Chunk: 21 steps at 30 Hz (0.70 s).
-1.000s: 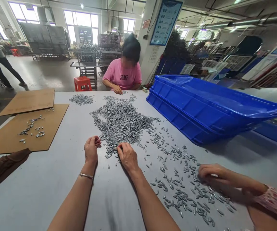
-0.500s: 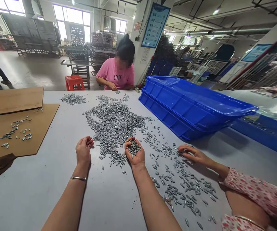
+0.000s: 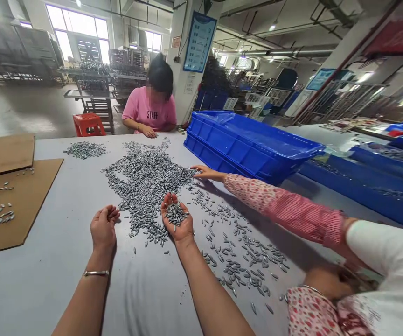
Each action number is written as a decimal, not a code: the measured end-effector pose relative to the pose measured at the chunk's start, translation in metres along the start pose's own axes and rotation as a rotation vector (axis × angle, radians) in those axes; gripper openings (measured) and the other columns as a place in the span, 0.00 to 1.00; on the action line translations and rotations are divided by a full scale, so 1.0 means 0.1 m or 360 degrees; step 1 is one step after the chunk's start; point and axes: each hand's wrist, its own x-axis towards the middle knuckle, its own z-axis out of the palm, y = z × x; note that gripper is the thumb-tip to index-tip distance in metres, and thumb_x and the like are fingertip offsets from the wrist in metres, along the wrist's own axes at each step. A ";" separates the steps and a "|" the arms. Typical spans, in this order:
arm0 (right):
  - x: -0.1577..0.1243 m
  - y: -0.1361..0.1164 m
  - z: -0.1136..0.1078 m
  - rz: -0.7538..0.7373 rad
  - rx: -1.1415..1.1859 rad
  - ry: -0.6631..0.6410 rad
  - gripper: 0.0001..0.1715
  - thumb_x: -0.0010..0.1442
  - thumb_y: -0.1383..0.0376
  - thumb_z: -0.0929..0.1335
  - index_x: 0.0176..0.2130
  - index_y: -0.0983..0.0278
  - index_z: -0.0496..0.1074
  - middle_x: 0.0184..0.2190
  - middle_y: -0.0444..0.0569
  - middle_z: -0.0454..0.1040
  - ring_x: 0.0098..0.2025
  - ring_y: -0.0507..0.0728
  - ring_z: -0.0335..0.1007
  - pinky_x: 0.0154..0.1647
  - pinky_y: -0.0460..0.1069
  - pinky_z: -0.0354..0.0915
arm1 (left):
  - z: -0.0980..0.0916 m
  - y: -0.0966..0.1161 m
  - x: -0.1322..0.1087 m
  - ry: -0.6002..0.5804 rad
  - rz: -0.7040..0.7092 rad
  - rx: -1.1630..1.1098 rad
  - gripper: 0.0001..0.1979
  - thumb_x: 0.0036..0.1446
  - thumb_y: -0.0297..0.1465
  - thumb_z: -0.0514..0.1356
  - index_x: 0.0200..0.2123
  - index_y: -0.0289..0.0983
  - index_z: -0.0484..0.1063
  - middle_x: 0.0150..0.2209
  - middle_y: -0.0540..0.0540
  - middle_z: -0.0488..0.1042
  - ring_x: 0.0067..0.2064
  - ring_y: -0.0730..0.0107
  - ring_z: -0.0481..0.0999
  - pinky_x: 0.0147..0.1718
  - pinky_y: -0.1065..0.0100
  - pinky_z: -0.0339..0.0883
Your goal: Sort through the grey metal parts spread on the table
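Note:
My right hand (image 3: 184,232) is turned palm up and cupped around a handful of small grey spindle-shaped pieces (image 3: 175,214). It rests at the near right edge of a wide pile of the same pieces (image 3: 145,177). On the white table (image 3: 61,261), left of the pile, my left hand (image 3: 103,228) lies on its side with the fingers curled in. Whatever those fingers hold, if anything, is hidden. More pieces (image 3: 243,247) are scattered to the right of my right forearm.
From the right a co-worker's hand (image 3: 206,173) in a patterned sleeve touches the pile's edge. Stacked blue crates (image 3: 243,144) stand behind that arm. Across the table sits a person in pink (image 3: 150,109). Cardboard sheets (image 3: 23,205) with loose pieces lie left; a smaller heap (image 3: 85,149) sits far left.
The co-worker's arm has reached forward and left to the main pile. The view has swung right. My right hand still cups its pieces and my left hand stays curled.

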 end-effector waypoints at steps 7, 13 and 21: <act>0.01 0.02 -0.01 0.0083 0.0117 0.0056 0.16 0.61 0.67 0.61 0.45 0.64 0.74 0.48 0.50 0.78 0.56 0.53 0.70 0.61 0.57 0.64 | 0.03 0.03 -0.04 0.0027 0.0086 0.0077 0.07 0.50 0.33 0.61 0.30 0.34 0.73 0.28 0.49 0.75 0.29 0.73 0.75 0.33 0.69 0.71; 0.05 0.05 0.02 0.0094 0.0245 0.0280 0.15 0.62 0.69 0.60 0.40 0.66 0.75 0.42 0.50 0.79 0.48 0.52 0.75 0.54 0.52 0.70 | 0.25 -0.15 -0.44 -0.0057 0.0147 0.0170 0.10 0.53 0.37 0.61 0.35 0.37 0.75 0.33 0.47 0.77 0.32 0.73 0.75 0.28 0.73 0.68; -0.24 0.55 0.37 -0.0058 -0.0132 0.0323 0.09 0.57 0.66 0.65 0.36 0.63 0.75 0.33 0.44 0.79 0.37 0.51 0.76 0.48 0.50 0.72 | 0.45 -0.24 -1.04 -0.0079 -0.0710 -0.0399 0.12 0.62 0.31 0.53 0.34 0.38 0.76 0.44 0.41 0.78 0.49 0.68 0.77 0.50 0.68 0.70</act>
